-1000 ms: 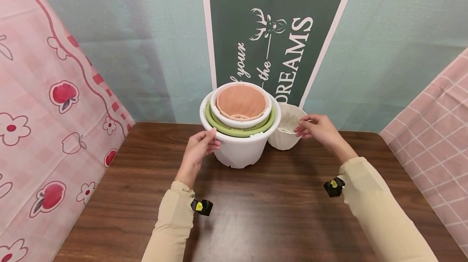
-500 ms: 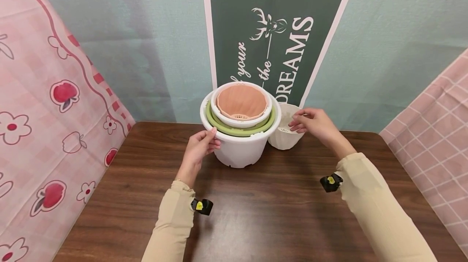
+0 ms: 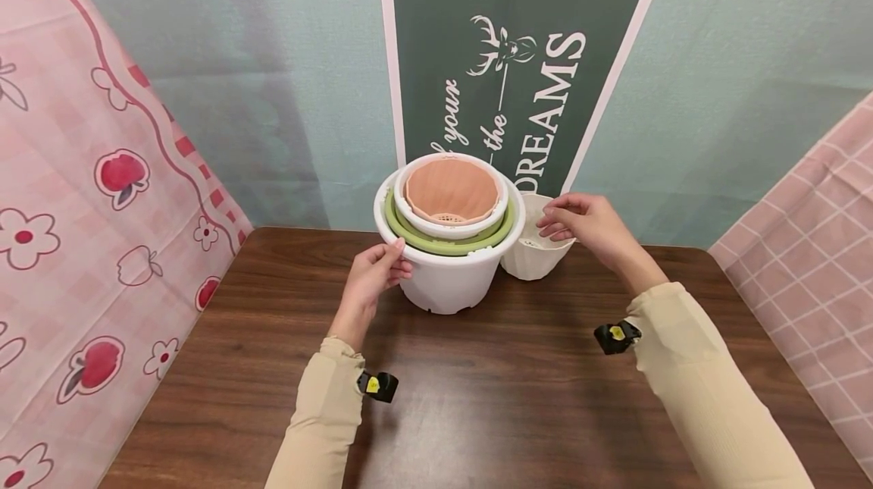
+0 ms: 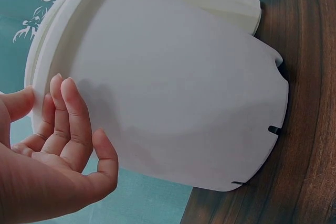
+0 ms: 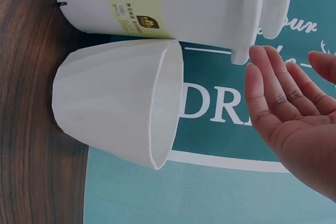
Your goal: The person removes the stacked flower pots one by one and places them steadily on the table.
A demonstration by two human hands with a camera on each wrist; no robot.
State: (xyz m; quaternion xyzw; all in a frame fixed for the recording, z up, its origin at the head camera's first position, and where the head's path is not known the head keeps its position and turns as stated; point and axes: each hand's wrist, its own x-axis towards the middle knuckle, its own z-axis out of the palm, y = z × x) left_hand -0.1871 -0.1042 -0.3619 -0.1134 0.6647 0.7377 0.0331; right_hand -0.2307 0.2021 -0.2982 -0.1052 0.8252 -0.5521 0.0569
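A large white flower pot (image 3: 450, 284) stands on the table with a green pot (image 3: 443, 247), a smaller white pot (image 3: 450, 232) and a peach-coloured pot (image 3: 452, 186) nested inside it. My left hand (image 3: 371, 277) pinches the large pot's rim at its left; in the left wrist view the thumb and fingers lie on either side of that rim. To the right of the stack, a small cream-white faceted pot (image 3: 528, 263) stands upright. Just above it is my right hand (image 3: 592, 227), fingers relaxed and holding nothing; the right wrist view shows this hand (image 5: 294, 103) apart from the pot's mouth.
The brown wooden table (image 3: 464, 390) reaches back to a teal cloth (image 3: 273, 95) with a dark green printed panel (image 3: 436, 19). Pink cloths hang at the left (image 3: 61, 246) and right (image 3: 811, 261). A label (image 5: 139, 17) is stuck on the large pot.
My right hand has let go of the small cream-white pot's rim and risen slightly up and to the left over it. The left hand and the stack have stayed put.
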